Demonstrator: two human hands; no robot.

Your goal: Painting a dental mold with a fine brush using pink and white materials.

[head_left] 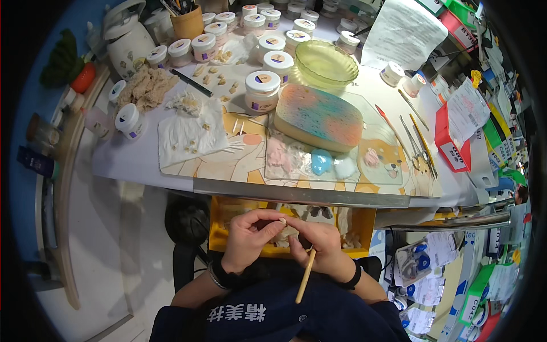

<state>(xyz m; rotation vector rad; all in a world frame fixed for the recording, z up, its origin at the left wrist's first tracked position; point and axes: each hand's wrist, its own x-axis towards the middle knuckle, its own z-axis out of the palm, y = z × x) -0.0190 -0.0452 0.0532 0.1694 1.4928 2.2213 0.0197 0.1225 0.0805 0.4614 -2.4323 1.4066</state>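
Yellow tray (217,231) behind left hand (246,240) and right hand (326,246), sponge (319,117) beyond.

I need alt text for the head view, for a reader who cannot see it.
A person's left hand pinches a tiny off-white piece where the right hand, holding a wooden-handled tool, meets it. On the desk beyond are a multicoloured sponge, a green bowl and white-lidded jars.

A person wears a dark navy top (347,322), its front crossed by a short row of bold white characters (237,313) that appear inverted, with a small round pale-rimmed detail (302,318) alongside. Black bands (357,273) circle both wrists below the bare left hand (249,238) and right hand (322,245); a thin, pale bracelet (214,279) accompanies the left band.
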